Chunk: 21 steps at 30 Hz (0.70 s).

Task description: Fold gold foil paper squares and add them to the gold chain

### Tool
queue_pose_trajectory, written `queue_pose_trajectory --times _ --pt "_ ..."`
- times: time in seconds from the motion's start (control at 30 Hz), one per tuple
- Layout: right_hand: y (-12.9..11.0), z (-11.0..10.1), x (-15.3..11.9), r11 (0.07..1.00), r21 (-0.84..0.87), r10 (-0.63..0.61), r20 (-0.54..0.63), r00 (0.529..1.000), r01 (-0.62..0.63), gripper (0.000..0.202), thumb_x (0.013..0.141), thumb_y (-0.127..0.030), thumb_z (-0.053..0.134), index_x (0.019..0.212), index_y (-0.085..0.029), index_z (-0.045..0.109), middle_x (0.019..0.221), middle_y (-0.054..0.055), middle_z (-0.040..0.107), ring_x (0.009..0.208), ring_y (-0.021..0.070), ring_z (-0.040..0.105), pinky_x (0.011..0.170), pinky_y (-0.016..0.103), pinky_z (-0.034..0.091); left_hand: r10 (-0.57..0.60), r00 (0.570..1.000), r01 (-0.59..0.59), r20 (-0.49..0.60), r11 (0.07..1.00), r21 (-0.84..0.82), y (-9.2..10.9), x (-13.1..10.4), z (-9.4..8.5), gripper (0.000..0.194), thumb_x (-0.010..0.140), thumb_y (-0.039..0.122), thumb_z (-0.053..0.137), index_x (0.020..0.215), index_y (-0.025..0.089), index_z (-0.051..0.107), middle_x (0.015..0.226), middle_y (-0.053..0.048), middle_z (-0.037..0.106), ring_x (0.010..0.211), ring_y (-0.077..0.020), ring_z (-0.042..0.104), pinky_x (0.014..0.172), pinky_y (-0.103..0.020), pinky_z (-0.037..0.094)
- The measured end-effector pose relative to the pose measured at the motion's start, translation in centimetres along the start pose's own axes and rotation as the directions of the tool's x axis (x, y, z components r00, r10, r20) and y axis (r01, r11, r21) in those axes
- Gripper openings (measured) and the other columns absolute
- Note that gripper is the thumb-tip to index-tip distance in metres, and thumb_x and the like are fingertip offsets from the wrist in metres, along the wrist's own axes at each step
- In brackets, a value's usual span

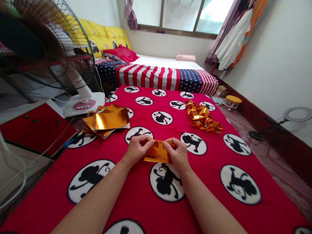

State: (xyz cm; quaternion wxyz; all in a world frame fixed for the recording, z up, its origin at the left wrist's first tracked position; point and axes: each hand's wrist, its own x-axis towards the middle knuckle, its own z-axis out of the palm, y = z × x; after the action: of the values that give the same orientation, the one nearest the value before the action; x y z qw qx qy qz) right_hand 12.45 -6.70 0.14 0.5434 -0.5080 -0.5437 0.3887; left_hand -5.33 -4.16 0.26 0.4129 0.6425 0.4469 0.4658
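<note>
Between my two hands is a sheet of shiny gold foil paper [158, 154], held just over the red cloth. My left hand [139, 148] pinches its upper left edge, thumb on top. At the upper right edge, my right hand [179, 152] grips it the same way. The fingers under the far edge are partly hidden. To the left lies a loose stack of flat gold foil sheets [112, 119], some showing white undersides. Farther off on the right sits a pile of folded gold foil pieces [202, 117].
A red cloth with monkey print [117, 198] covers the surface before me. A standing fan [84, 102] and a red box [36, 125] are at the left. Beyond is a bed [158, 78]. On the right floor stand a yellow stool [233, 99] and a ring light [297, 114].
</note>
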Motion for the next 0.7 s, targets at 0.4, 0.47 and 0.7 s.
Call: queue_pose_trajectory --times 0.4,0.47,0.7 --pt "-0.2 0.6 -0.5 0.994 0.093 0.047 0.11 0.993 -0.057 0.017 0.079 -0.033 0.07 0.074 -0.017 0.068 0.066 0.001 0.068 0.059 0.0136 0.061 0.055 0.022 0.046 -0.075 0.986 0.077 0.15 0.997 -0.009 0.6 -0.3 0.3 0.022 0.076 0.033 0.07 0.078 0.012 0.074 0.073 -0.007 0.072 0.064 -0.0156 0.065 0.056 -0.021 0.05" --pt "-0.1 0.6 -0.5 0.996 0.08 0.04 0.109 0.993 -0.049 0.017 0.079 -0.033 0.07 0.075 -0.017 0.069 0.067 0.002 0.068 0.059 0.0139 0.061 0.055 0.022 0.047 -0.083 0.988 0.086 0.13 0.996 -0.019 0.9 -0.3 0.3 0.021 0.075 0.032 0.071 0.076 0.011 0.074 0.072 -0.007 0.073 0.062 -0.0152 0.064 0.055 -0.02 0.049" --pt "-0.1 0.5 -0.4 0.995 0.083 0.049 0.091 0.995 -0.057 0.017 0.076 -0.034 0.073 0.075 -0.017 0.071 0.069 0.004 0.071 0.061 0.0159 0.065 0.056 0.023 0.05 -0.11 0.982 0.118 0.153 0.992 -0.046 0.3 -0.1 0.1 0.022 0.076 0.032 0.069 0.077 0.011 0.076 0.071 -0.006 0.073 0.061 -0.0147 0.063 0.054 -0.021 0.047"
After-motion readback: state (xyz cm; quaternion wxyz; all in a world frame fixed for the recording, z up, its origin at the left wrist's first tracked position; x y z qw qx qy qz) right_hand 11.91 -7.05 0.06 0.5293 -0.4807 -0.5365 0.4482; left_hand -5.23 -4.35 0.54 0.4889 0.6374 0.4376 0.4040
